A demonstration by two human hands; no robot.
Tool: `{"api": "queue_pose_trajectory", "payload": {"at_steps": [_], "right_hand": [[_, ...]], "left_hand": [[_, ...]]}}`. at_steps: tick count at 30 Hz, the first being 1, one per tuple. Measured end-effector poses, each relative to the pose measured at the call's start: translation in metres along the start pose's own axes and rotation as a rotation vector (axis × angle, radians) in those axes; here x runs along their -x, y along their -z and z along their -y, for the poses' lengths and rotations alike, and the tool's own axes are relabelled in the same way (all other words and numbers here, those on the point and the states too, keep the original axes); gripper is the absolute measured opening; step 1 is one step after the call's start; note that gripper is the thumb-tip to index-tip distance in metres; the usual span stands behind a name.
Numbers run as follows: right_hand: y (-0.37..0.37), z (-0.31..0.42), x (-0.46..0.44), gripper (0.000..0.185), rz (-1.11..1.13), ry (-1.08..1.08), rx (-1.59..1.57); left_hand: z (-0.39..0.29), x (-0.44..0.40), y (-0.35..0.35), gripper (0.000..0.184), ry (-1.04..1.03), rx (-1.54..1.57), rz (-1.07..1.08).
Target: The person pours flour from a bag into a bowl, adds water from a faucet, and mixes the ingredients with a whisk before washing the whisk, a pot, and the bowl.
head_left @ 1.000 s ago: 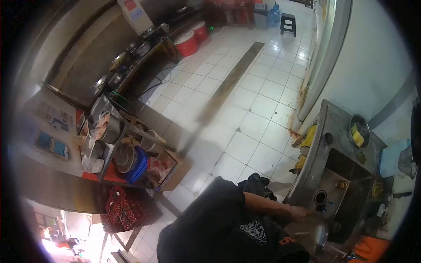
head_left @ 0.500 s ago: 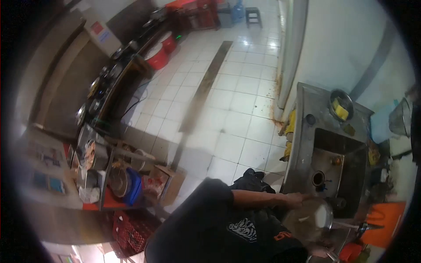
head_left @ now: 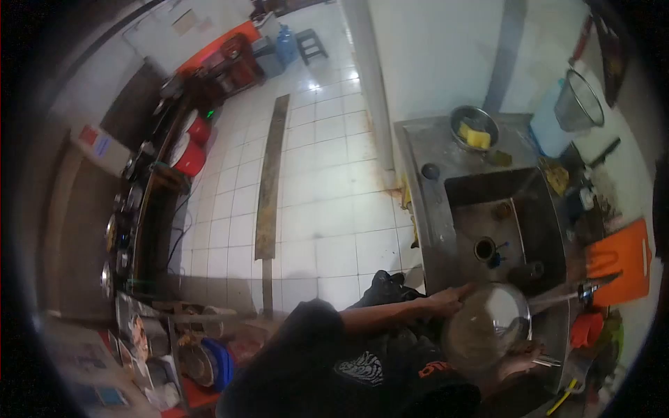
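A round, shiny metal bowl (head_left: 481,331) is held tilted over the near edge of the sink (head_left: 481,216), close to my body. My left hand (head_left: 446,301) is closed on its upper left rim. At the lower right side of the bowl, my right hand (head_left: 519,364) is closed. Thin metal rods (head_left: 547,361) stick out past the right hand; whether they belong to the bowl I cannot tell. A blurred stream, seemingly water, runs from the tap (head_left: 589,289) toward the bowl's right rim.
A metal bowl with yellow sponges (head_left: 475,136) stands on the sink counter, near a small dark cup (head_left: 431,171). An orange cutting board (head_left: 620,261) leans by the wall. A strainer (head_left: 580,101) hangs above. Shelves with containers (head_left: 198,362) are behind me.
My view has turned, so the room shifts left. The bowl's inside shows more fully now, and my right hand has come up along its side. My left hand stays at the rim.
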State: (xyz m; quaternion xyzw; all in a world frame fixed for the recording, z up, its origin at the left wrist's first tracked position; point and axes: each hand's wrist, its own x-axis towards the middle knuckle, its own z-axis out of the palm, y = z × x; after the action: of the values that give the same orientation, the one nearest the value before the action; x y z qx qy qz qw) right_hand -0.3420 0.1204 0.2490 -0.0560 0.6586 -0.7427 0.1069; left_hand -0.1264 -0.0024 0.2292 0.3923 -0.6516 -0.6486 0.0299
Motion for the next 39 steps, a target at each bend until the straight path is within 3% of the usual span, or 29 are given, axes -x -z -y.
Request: {"api": "queue_pose_trajectory", "payload": {"at_steps": [2,3,5,6,7,8,9,10,12,13,15,16,18,19,21,23,25,27,29,30,31,33,34,35,37,38,39], "right_hand": [[-0.003,-0.003,-0.002,0.034,-0.232,0.022,-0.265],[0.026,-0.05,-0.018,0.022,-0.052,0.255,-0.165],[0.019,-0.052,0.0,0.028,0.42,0.003,-0.494],[0.022,-0.028,0.005,0.027,0.377,-0.271,-0.471],[0.015,-0.012,0.007,0.026,0.217,-0.172,-0.333],[0.007,0.0,0.002,0.025,0.052,-0.08,-0.193],[0.006,-0.008,-0.008,0.027,-0.227,0.023,-0.234],[-0.004,0.001,-0.006,0.029,-0.417,-0.048,-0.481],[0.012,-0.039,0.007,0.03,0.085,0.181,-0.496],[0.006,-0.017,0.023,0.027,0.323,-0.071,-0.526],[0.016,-0.011,0.016,0.023,0.161,0.01,-0.184],[0.017,-0.013,0.011,0.023,0.143,0.006,-0.18],[0.015,-0.02,-0.005,0.021,-0.253,0.207,-0.5],[0.018,-0.025,0.004,0.021,-0.266,0.211,-0.496],[0.017,-0.029,0.022,0.017,0.343,-0.127,-0.653],[0.021,-0.018,0.01,0.014,0.327,-0.107,-0.504],[0.016,-0.016,-0.012,0.025,-0.191,0.178,-0.365],[0.011,-0.023,0.003,0.022,-0.12,0.216,-0.53],[0.006,-0.012,0.024,0.024,0.228,-0.201,-0.5],[0.012,-0.013,0.016,0.022,0.112,-0.119,-0.291],[0.02,-0.026,0.0,0.022,0.114,-0.121,-0.289],[0.034,-0.054,-0.033,0.008,-0.306,0.277,-0.492],[0.017,-0.038,-0.009,0.009,-0.122,0.255,-0.562],[0.018,-0.034,0.006,0.009,-0.128,0.265,-0.562],[0.02,-0.023,0.018,0.012,0.374,-0.183,-0.551],[0.018,-0.014,0.012,0.014,0.199,0.049,-0.241],[0.017,-0.017,0.0,0.014,0.198,0.044,-0.237]], "left_hand": [[0.011,-0.008,0.002,0.068,0.005,-0.005,0.014],[0.018,-0.016,-0.004,0.067,0.005,0.0,0.002],[0.027,-0.02,-0.006,0.067,-0.057,0.043,-0.043],[0.053,-0.035,-0.01,0.069,-0.078,0.114,0.016],[0.076,-0.045,-0.015,0.07,-0.084,0.186,0.075],[0.067,-0.04,-0.015,0.068,-0.115,0.035,-0.001],[0.05,-0.034,-0.013,0.067,-0.162,-0.113,-0.078],[0.037,-0.027,-0.011,0.067,-0.19,-0.005,-0.072],[0.044,-0.022,-0.013,0.066,-0.2,0.109,-0.017],[0.06,-0.033,-0.011,0.065,-0.199,0.056,-0.017],[0.067,-0.04,-0.01,0.063,-0.198,0.004,-0.022],[0.063,-0.036,-0.009,0.062,-0.116,0.034,0.001],[0.052,-0.029,-0.006,0.06,-0.032,0.059,0.038],[0.045,-0.025,-0.002,0.063,-0.035,0.015,0.061],[0.036,-0.03,-0.001,0.066,-0.058,-0.029,0.091],[0.037,-0.03,-0.003,0.065,-0.136,-0.058,0.044],[0.044,-0.032,-0.002,0.066,-0.128,-0.009,0.078],[0.06,-0.036,-0.002,0.067,-0.125,0.04,0.11],[0.082,-0.049,-0.006,0.069,-0.27,0.055,0.067],[0.072,-0.047,-0.006,0.069,-0.275,0.061,0.059],[0.053,-0.037,-0.004,0.07,-0.192,-0.02,0.042],[0.029,-0.022,-0.003,0.071,-0.103,-0.096,0.035],[0.022,-0.018,0.0,0.072,-0.042,-0.012,0.072],[0.017,-0.019,0.003,0.073,0.012,0.066,0.112],[0.026,-0.027,0.004,0.074,-0.038,0.02,0.092],[0.035,-0.028,0.003,0.075,-0.061,-0.031,0.069],[0.037,-0.028,0.003,0.075,-0.055,-0.03,0.071]]}}
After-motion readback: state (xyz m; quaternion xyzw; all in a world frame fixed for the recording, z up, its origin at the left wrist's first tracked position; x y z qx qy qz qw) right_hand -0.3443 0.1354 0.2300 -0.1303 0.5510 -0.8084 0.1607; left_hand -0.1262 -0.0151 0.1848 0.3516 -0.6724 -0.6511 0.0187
